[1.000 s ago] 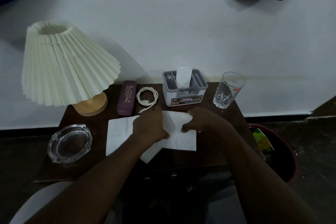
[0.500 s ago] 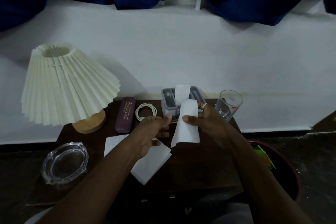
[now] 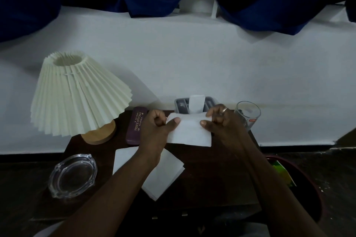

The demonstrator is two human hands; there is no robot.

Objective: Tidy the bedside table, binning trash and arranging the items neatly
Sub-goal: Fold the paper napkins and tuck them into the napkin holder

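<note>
A white tissue [image 3: 189, 131] is held up above the dark bedside table [image 3: 212, 183]. My left hand [image 3: 157, 129] pinches its left edge and my right hand [image 3: 221, 121] pinches its right edge. Other white tissues [image 3: 163, 177] lie flat on the table under my left forearm. Behind the held tissue stands a grey tissue box [image 3: 194, 104] with a sheet sticking up. A dark red bin [image 3: 300, 184] with green trash inside sits on the floor at the right.
A pleated cream lamp [image 3: 77, 94] on a wooden base stands at the back left. A maroon glasses case [image 3: 136, 125] lies beside it. A glass ashtray [image 3: 73, 175] is at the front left, a drinking glass [image 3: 248, 114] at the back right. The white cable is hidden behind my left hand.
Both hands lifted one tissue off the table and now hold it spread sideways between them. The camera tilted upward, showing more wall and curtain.
</note>
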